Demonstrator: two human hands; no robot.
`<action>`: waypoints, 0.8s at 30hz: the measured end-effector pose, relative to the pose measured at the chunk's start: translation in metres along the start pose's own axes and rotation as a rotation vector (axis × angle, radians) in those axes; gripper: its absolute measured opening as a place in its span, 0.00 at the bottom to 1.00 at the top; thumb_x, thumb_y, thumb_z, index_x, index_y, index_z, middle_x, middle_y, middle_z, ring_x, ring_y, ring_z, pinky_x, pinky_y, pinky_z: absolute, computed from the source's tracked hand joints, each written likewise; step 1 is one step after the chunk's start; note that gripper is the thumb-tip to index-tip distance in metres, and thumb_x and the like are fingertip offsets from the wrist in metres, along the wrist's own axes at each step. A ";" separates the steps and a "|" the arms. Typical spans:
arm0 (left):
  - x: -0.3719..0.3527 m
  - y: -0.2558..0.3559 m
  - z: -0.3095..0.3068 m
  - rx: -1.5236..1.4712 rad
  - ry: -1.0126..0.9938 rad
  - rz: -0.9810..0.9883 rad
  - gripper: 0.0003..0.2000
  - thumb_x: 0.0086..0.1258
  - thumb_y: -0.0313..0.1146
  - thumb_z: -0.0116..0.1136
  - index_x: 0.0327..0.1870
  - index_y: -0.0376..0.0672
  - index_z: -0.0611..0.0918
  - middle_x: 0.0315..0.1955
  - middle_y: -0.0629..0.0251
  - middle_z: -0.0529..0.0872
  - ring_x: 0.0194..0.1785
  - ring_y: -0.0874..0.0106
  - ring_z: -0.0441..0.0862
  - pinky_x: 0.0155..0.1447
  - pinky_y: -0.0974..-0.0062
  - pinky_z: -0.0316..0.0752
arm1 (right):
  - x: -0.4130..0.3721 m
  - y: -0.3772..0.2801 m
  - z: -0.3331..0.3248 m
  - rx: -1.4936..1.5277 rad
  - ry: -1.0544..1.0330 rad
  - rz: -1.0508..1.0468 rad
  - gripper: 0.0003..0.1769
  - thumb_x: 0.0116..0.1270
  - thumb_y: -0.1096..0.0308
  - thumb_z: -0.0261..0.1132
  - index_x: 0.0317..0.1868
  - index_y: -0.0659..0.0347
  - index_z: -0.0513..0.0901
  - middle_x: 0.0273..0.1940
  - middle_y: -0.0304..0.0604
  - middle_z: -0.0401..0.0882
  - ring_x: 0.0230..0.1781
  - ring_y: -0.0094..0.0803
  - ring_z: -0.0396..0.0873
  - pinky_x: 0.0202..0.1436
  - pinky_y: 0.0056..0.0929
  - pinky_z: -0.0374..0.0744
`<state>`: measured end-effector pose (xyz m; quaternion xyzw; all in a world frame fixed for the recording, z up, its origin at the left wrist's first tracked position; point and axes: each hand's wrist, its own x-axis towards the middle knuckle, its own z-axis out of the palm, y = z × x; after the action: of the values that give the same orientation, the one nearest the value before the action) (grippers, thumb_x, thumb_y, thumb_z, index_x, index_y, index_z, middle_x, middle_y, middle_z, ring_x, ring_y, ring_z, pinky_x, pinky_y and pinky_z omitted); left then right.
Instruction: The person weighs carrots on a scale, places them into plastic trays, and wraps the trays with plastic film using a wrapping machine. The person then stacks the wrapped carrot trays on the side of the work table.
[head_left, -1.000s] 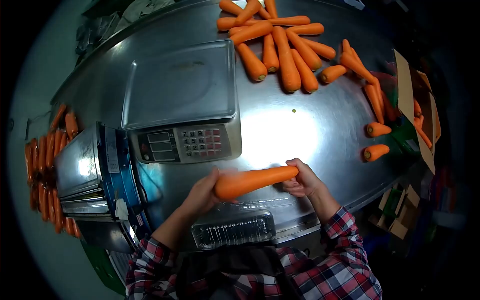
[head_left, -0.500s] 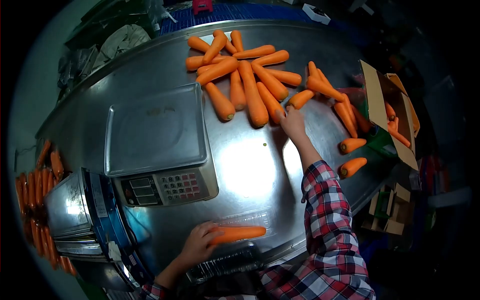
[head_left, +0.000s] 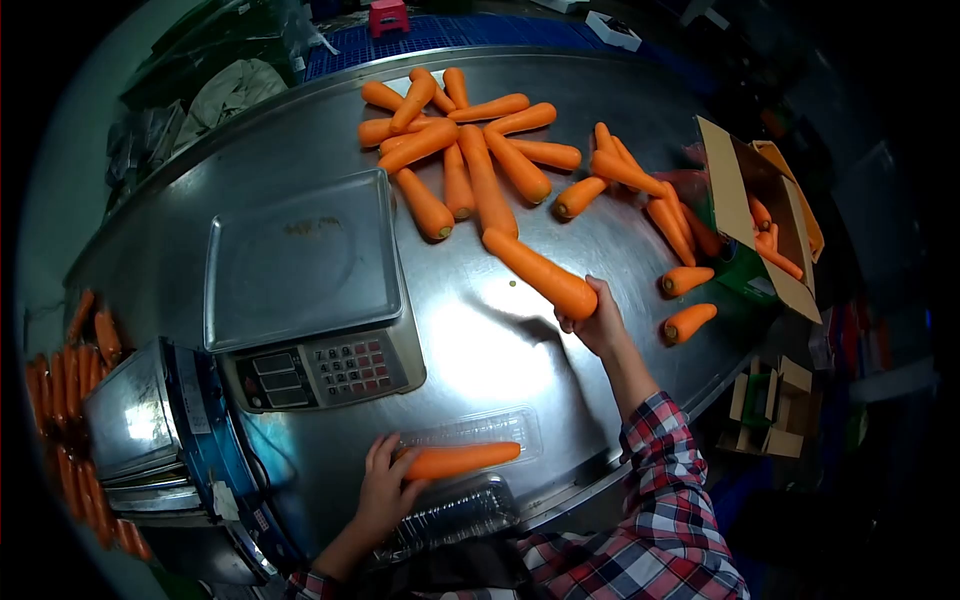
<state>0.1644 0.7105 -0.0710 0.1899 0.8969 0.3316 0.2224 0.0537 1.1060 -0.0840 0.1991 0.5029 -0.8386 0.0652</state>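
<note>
In the head view, my right hand (head_left: 600,320) grips the thick end of a carrot (head_left: 535,270), lifted over the steel table with its narrow tip pointing to the pile. Near the table's front edge my left hand (head_left: 385,492) has its fingers and thumb around the thick end of another carrot (head_left: 465,459). That carrot lies over a clear plastic tray (head_left: 520,428). Just in front of it, close to my body, is a second clear plastic tray (head_left: 465,512). Several loose carrots (head_left: 490,190) are heaped at the far middle of the table.
A digital scale (head_left: 300,265) with a steel pan stands left of centre. More carrots (head_left: 668,215) spill from a cardboard box (head_left: 728,180) at the right. Packed carrots (head_left: 70,385) lie at the far left, beside a blue-sided machine (head_left: 195,400).
My right hand has taken a carrot from the pile's near edge and drawn it toward me. My left hand stays at the tray's carrot, its fingers a little more spread.
</note>
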 end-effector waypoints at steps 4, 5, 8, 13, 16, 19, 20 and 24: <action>-0.003 -0.010 0.007 0.042 0.026 0.069 0.26 0.55 0.34 0.68 0.57 0.47 0.76 0.61 0.53 0.68 0.69 0.48 0.56 0.69 0.54 0.58 | -0.032 0.015 -0.010 0.019 -0.021 0.055 0.25 0.68 0.47 0.41 0.39 0.60 0.75 0.23 0.40 0.75 0.21 0.25 0.73 0.23 0.22 0.68; -0.004 -0.011 0.008 0.047 0.041 0.084 0.26 0.55 0.34 0.68 0.57 0.48 0.76 0.60 0.54 0.70 0.68 0.48 0.57 0.68 0.54 0.59 | -0.035 0.020 -0.016 0.015 -0.017 0.044 0.25 0.68 0.47 0.42 0.39 0.61 0.75 0.25 0.41 0.76 0.23 0.25 0.73 0.24 0.22 0.69; -0.006 -0.012 0.010 0.055 0.065 0.105 0.25 0.56 0.35 0.67 0.58 0.49 0.76 0.59 0.55 0.71 0.68 0.48 0.58 0.67 0.54 0.60 | -0.045 0.028 -0.028 -0.206 0.202 -0.062 0.24 0.67 0.46 0.48 0.41 0.60 0.76 0.28 0.43 0.77 0.25 0.28 0.72 0.28 0.24 0.70; -0.006 0.001 -0.001 0.221 0.086 0.124 0.24 0.56 0.34 0.66 0.56 0.47 0.77 0.58 0.54 0.72 0.68 0.50 0.59 0.67 0.56 0.62 | -0.042 0.020 -0.051 -0.983 0.326 -0.302 0.17 0.61 0.58 0.61 0.42 0.63 0.80 0.39 0.42 0.78 0.43 0.31 0.75 0.48 0.27 0.73; -0.008 0.018 -0.021 0.136 0.089 0.190 0.20 0.59 0.33 0.64 0.54 0.45 0.78 0.56 0.55 0.74 0.64 0.56 0.66 0.64 0.58 0.66 | -0.011 0.013 -0.041 -1.276 0.419 -0.649 0.15 0.62 0.62 0.63 0.41 0.66 0.81 0.40 0.46 0.80 0.44 0.30 0.77 0.49 0.27 0.73; -0.022 0.078 -0.094 -0.340 0.020 0.392 0.15 0.64 0.33 0.58 0.52 0.44 0.79 0.53 0.58 0.78 0.58 0.63 0.75 0.59 0.63 0.72 | 0.050 0.013 -0.017 -1.125 0.394 -0.584 0.18 0.63 0.60 0.64 0.46 0.67 0.79 0.39 0.48 0.82 0.43 0.33 0.80 0.49 0.28 0.75; -0.032 0.100 -0.125 -0.450 -0.007 0.518 0.12 0.66 0.33 0.56 0.50 0.46 0.80 0.54 0.62 0.77 0.57 0.66 0.76 0.59 0.66 0.72 | 0.079 0.021 -0.012 -1.138 0.438 -0.759 0.21 0.62 0.59 0.64 0.48 0.68 0.78 0.37 0.48 0.81 0.40 0.35 0.79 0.48 0.31 0.76; -0.069 0.144 -0.196 -0.543 0.022 0.865 0.12 0.69 0.33 0.52 0.51 0.45 0.79 0.52 0.61 0.79 0.55 0.66 0.77 0.58 0.66 0.73 | 0.166 0.013 0.020 -1.340 0.411 -0.614 0.43 0.57 0.48 0.68 0.63 0.71 0.64 0.44 0.55 0.78 0.44 0.42 0.78 0.47 0.35 0.75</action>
<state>0.1471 0.6785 0.1788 0.4758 0.6198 0.6165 0.0966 -0.0993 1.0976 -0.1525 0.1202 0.9389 -0.2809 -0.1586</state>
